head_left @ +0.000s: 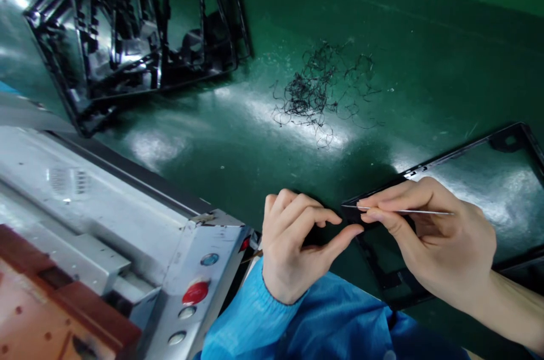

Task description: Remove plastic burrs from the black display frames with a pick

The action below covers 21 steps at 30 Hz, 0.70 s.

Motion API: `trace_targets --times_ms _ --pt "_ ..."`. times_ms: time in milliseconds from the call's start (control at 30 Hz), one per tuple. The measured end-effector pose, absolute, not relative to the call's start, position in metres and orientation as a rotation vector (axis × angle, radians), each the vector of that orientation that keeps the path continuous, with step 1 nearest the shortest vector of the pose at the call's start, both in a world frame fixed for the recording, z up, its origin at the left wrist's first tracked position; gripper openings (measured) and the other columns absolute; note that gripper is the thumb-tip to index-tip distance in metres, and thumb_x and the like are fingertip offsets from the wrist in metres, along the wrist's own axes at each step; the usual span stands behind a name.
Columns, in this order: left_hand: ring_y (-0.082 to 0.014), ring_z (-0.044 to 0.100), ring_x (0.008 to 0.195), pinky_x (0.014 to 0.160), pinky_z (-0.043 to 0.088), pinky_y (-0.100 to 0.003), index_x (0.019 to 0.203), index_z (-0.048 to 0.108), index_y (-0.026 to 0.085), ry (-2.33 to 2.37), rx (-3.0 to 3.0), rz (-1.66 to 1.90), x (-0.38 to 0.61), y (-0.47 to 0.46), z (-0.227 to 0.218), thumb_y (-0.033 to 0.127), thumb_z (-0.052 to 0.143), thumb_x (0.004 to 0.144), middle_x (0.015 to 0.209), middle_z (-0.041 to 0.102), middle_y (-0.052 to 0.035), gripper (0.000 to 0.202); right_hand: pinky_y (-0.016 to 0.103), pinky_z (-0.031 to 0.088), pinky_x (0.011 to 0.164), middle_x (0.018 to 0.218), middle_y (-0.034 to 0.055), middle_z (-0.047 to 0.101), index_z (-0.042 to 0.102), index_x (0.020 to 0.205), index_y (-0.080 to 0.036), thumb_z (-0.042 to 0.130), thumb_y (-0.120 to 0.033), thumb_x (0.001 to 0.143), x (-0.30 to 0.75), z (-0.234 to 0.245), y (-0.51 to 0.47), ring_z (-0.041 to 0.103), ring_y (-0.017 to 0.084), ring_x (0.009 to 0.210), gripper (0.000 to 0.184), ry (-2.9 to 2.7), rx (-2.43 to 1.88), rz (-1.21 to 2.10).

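In my right hand [450,241], a thin pointed metal tool [429,212], perhaps a blade seen edge-on, is pinched between thumb and fingers. Its tip points left, over the near-left corner of a black rectangular plastic frame [457,151]. That frame lies on the green table, partly hidden under the right hand and wrist. My left hand [297,241] is just left of that corner, its fingers bent and the index fingertip apart from the thumb. Nothing shows between them. I cannot tell whether the left thumb touches the frame.
A tangle of fine black shavings [308,90] lies mid-table [255,161]. Several black frames [170,88] are stacked at the upper left. At the lower left stands a grey metal machine [106,178] with a red button [195,292] and an orange-brown block [46,303].
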<state>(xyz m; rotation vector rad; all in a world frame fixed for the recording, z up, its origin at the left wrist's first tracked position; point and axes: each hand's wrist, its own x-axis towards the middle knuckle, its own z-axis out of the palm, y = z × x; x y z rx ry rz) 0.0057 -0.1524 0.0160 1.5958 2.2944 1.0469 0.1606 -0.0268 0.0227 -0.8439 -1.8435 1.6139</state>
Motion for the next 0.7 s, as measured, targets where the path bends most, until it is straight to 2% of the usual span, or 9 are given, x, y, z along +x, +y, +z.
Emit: trace_targets --times_ms 267,467,700 --pt "-0.0166 0.053 0.071 0.073 0.035 -0.037 0.087 0.071 0.023 2.286 1.599 1.045 0.0065 -0.1533 0.0149 0.035 0.091 0.087 0.072 0.065 0.0042 0.023 0.025 0.070 0.079 0.098 -0.0032 0.082 0.071 0.096 -0.026 0.072 -0.012 0.103 0.1608 0.0228 -0.0256 0.082 0.016 0.092 0.016 -1.876 -0.859 1.638" --pt "-0.0166 0.053 0.072 0.074 0.034 -0.037 0.088 0.071 0.023 2.278 1.606 1.038 0.0054 -0.1531 0.0154 0.034 0.092 0.087 0.072 0.064 0.0042 0.023 0.021 0.068 0.080 0.101 -0.0049 0.082 0.071 0.096 -0.028 0.074 -0.017 0.103 0.1623 0.0246 -0.0266 0.082 0.013 0.091 0.013 -1.883 -0.881 1.607" --pt "-0.0172 0.053 0.072 0.074 0.034 -0.037 0.089 0.070 0.024 2.287 1.616 1.021 0.0052 -0.1536 0.0145 0.033 0.093 0.086 0.072 0.062 0.0044 0.025 0.019 0.067 0.079 0.096 -0.0067 0.081 0.069 0.094 -0.027 0.071 -0.013 0.103 0.1600 0.0242 -0.0252 0.082 0.011 0.090 0.018 -1.911 -0.867 1.608"
